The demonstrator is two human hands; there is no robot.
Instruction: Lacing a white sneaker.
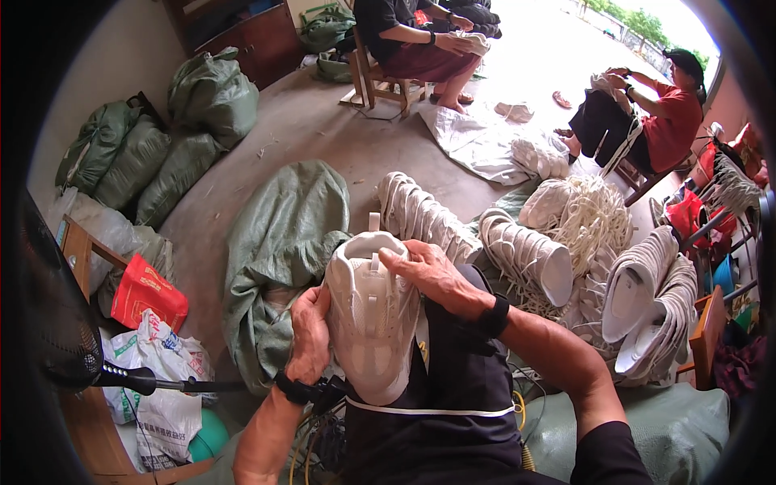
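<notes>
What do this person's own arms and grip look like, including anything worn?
The left grip and right grip are bare, without gloves. There is a black left wristband and a broad black right wristband. A plain black sleeve ends near the right elbow; no sleeve shows on the left.

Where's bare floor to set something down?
Mostly bare grey concrete floor, bordered by bulging green woven sacks left, brown wooden chair beyond, crumpled green sack nearer. Crowded: right side, with stacked white shoe uppers and tangled cream laces.

Off-white shoe upper, held, toe nearest
</notes>
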